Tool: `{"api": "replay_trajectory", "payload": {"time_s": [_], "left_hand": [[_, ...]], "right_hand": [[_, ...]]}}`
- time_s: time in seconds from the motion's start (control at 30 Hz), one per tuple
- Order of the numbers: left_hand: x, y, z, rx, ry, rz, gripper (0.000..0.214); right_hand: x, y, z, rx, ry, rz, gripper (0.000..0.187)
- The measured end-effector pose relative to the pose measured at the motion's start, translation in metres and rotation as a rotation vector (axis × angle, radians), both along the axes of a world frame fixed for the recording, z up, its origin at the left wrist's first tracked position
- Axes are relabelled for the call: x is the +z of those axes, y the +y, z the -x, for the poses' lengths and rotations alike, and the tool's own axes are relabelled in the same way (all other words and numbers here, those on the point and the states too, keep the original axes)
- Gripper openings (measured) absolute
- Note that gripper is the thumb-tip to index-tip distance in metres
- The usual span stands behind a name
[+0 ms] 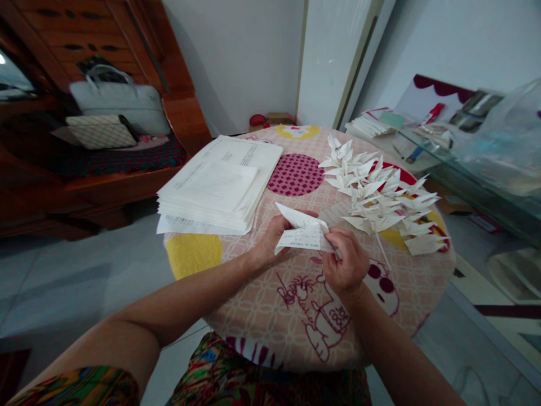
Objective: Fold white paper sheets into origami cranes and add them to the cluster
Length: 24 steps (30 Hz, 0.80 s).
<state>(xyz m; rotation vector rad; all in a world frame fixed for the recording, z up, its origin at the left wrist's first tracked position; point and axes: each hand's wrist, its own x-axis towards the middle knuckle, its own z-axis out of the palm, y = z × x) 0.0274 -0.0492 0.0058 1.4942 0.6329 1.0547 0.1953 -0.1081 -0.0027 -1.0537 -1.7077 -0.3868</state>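
Observation:
Both hands hold one folded piece of white printed paper (302, 232) just above a small round table (270, 316) covered with a patterned cloth. My left hand (274, 239) grips the paper's left side with the fingers curled under it. My right hand (347, 262) pinches its right corner, fingers closed. A pile of several folded white paper cranes (380, 194) lies on the cloth just beyond my right hand. A thick stack of white printed sheets (220, 183) sits on the table's left part, beyond my left hand.
A wooden bench (105, 180) with a grey bag (122, 104) and a quilted pouch (101, 131) stands at the left. A glass-topped table (460, 163) with papers and a plastic bag is at the right. Tiled floor surrounds the round table.

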Motion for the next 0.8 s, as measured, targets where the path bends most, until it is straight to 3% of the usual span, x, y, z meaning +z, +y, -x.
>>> {"api": "replay_trajectory", "payload": {"time_s": [0.43, 0.8], "left_hand": [[0.009, -0.001, 0.004, 0.015, 0.017, -0.209, 0.064], [0.000, -0.001, 0.000, 0.091, 0.154, -0.283, 0.033]], "right_hand": [[-0.003, 0.003, -0.002, -0.027, 0.013, 0.005, 0.017], [0.000, 0.005, -0.001, -0.035, 0.018, 0.037, 0.015]]}}
